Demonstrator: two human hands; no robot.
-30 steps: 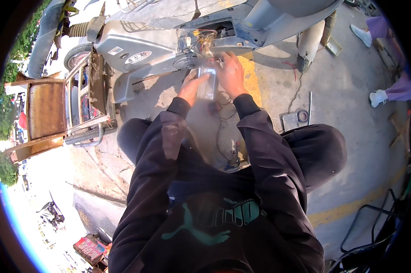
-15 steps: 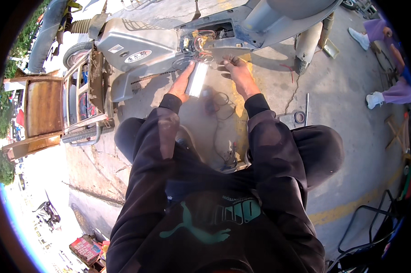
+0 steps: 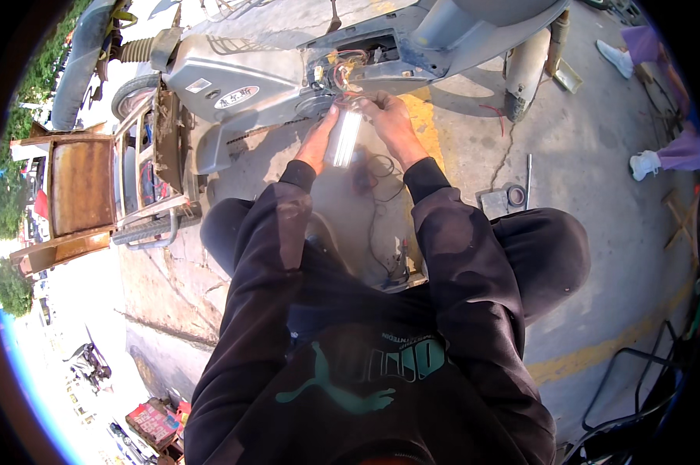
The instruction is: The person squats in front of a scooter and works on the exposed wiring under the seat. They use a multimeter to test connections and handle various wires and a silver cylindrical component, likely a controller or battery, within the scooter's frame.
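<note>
Here's the silver metal box (image 3: 345, 141), held off the concrete ground (image 3: 474, 147) just on the near side of the scooter (image 3: 268, 74), the left hand (image 3: 317, 143) clasping its left side. The right hand (image 3: 392, 124) curls at the upper end; whether it pinches the box or a wire, I can't tell. The danger, I'd judge: one-handed hold, shiny metal, it could slip, or a tug could strain the loose wires (image 3: 342, 71). Sunlit, cracked ground, yellow stripe (image 3: 429, 128) across it, tape roll (image 3: 515, 195) and metal rod (image 3: 529, 182) rightward, purple-trousered person (image 3: 679, 149) beyond.
</note>
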